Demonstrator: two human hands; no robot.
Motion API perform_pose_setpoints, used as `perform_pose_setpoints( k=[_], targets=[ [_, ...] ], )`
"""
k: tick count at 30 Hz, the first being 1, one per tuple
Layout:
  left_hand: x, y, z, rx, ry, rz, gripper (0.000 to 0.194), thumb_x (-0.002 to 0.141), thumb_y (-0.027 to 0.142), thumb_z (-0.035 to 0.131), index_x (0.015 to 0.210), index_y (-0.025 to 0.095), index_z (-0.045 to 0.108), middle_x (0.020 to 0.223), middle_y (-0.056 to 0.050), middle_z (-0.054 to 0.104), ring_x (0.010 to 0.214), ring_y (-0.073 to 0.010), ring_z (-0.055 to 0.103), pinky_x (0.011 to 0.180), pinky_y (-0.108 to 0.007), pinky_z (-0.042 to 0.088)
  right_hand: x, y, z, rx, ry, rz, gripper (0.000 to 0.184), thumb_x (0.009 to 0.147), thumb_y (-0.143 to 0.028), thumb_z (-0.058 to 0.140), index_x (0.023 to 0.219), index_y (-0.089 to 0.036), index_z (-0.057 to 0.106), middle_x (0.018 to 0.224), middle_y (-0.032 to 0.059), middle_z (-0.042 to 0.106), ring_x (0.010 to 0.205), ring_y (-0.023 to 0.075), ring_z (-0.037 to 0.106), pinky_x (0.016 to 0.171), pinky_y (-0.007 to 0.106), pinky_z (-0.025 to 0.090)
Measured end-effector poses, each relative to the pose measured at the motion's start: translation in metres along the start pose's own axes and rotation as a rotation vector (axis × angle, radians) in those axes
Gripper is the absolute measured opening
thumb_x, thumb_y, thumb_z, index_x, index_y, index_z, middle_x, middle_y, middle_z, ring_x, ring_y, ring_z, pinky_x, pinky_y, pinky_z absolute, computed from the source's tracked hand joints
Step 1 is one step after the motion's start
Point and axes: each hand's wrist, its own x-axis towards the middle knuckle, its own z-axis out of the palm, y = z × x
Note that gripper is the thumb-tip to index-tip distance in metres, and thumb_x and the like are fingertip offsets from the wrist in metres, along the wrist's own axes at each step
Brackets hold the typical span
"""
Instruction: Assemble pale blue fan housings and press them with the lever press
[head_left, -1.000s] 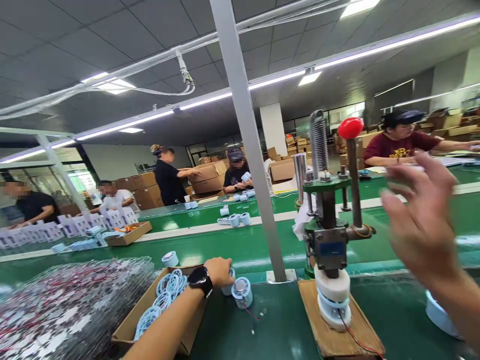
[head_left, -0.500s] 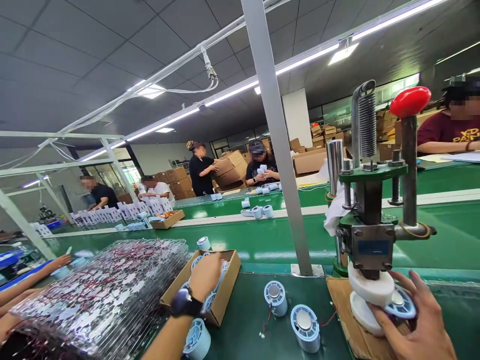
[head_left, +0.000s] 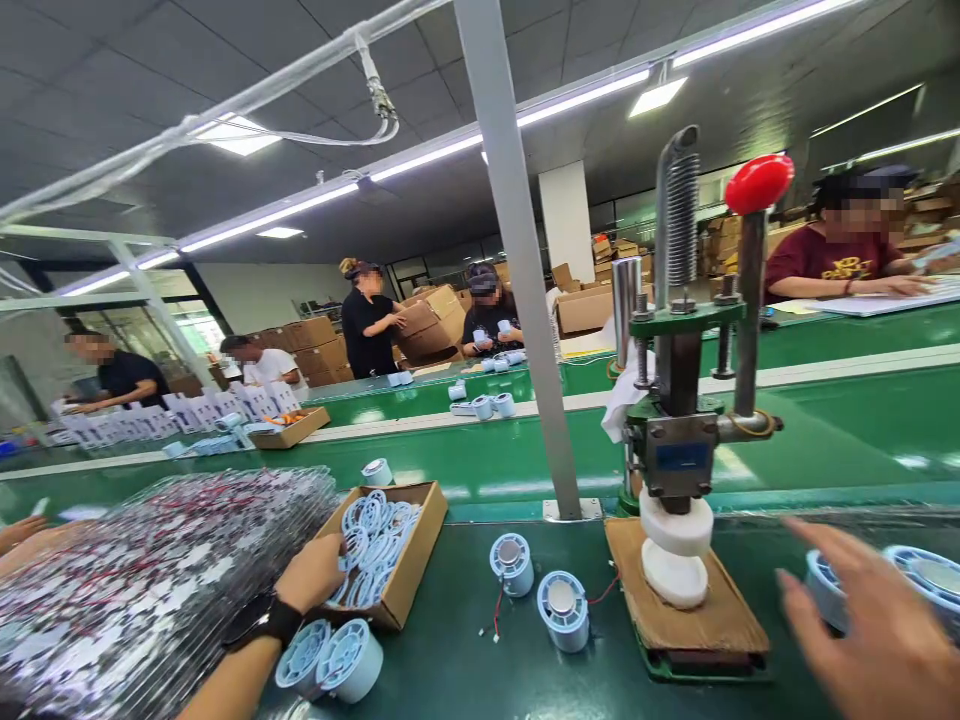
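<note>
My left hand (head_left: pixel 315 575), with a dark watch on the wrist, is at the near left side of a cardboard box (head_left: pixel 424 550) of light-blue plastic rings (head_left: pixel 379 540). Its fingers are curled; what they hold is hidden against the rings. My right hand (head_left: pixel 874 625) is open, fingers apart, partly in front of a light-blue round housing (head_left: pixel 825 590). Another housing with a silver disc (head_left: pixel 934 575) sits beside it at the right edge. Between my hands stands a lever press (head_left: pixel 679 455) with a red knob; its two white pads (head_left: pixel 675 580) have nothing between them.
Two wired housings with silver discs (head_left: pixel 562 605) stand left of the press. Two more blue housings (head_left: pixel 351 660) are by my left forearm. A stack of clear trays (head_left: pixel 150 550) fills the left. A metal post (head_left: pixel 525 260) rises behind. Several co-workers sit or stand across the belt.
My right hand has moved right, away from the press, and let go of the housing it held there. My left hand has drawn back from inside the box. The view has shifted.
</note>
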Motion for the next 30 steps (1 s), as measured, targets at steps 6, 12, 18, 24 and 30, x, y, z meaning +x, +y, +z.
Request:
perform_pose_setpoints(
  k=[6, 12, 18, 24, 30],
  targets=[
    [0.003, -0.002, -0.018, -0.022, 0.137, 0.004, 0.029, 0.080, 0.013, 0.052, 0.106, 0.015, 0.064, 0.107, -0.012, 0.074, 0.104, -0.0256, 0.067, 0.083, -0.029, 0.046, -0.027, -0.128, 0.094, -0.020, -0.464, -0.385, 0.070, 0.080, -0.012, 0.046, 0.147, -0.030, 0.037, 0.137, 0.0105, 0.053, 0.124, 0.0276, 0.055, 0.097, 0.045, 0.055],
    [-0.020, -0.013, -0.031, -0.055, 0.298, -0.087, 0.029, 0.089, 0.032, 0.038, 0.105, 0.024, 0.060, 0.101, -0.001, 0.076, 0.095, -0.0223, 0.068, 0.079, -0.026, 0.047, -0.049, -0.116, 0.108, 0.003, -0.695, -0.423, 0.048, 0.074, -0.011, 0.059, 0.118, -0.027, 0.060, 0.135, 0.0091, 0.054, 0.120, 0.0281, 0.055, 0.096, 0.041, 0.053],
    [-0.065, 0.024, -0.017, -0.269, 0.677, -0.108, 0.035, 0.092, 0.044, 0.031, 0.103, 0.026, 0.059, 0.104, 0.001, 0.071, 0.086, -0.0198, 0.067, 0.080, -0.028, 0.049, -0.068, -0.101, 0.072, -0.102, -0.725, -0.410, 0.052, 0.069, -0.010, 0.068, 0.116, -0.030, 0.061, 0.138, 0.0081, 0.053, 0.110, 0.0266, 0.059, 0.088, 0.036, 0.056],
    [-0.043, 0.027, -0.016, -0.204, 0.519, -0.171, 0.034, 0.091, 0.033, 0.035, 0.103, 0.018, 0.063, 0.102, -0.005, 0.071, 0.093, -0.0222, 0.065, 0.080, -0.029, 0.047, -0.068, -0.092, 0.063, -0.007, -0.735, -0.400, 0.060, 0.068, -0.009, 0.063, 0.124, -0.031, 0.059, 0.132, 0.0066, 0.057, 0.111, 0.0245, 0.061, 0.092, 0.035, 0.055],
    [-0.052, 0.020, -0.047, -0.405, 0.460, -0.221, 0.034, 0.088, 0.037, 0.042, 0.102, 0.017, 0.065, 0.095, -0.007, 0.075, 0.093, -0.0240, 0.068, 0.079, -0.031, 0.050, -0.073, -0.086, 0.062, 0.087, -0.723, -0.363, 0.064, 0.070, -0.009, 0.058, 0.130, -0.031, 0.057, 0.137, 0.0089, 0.054, 0.121, 0.0256, 0.059, 0.094, 0.034, 0.054]
  ],
)
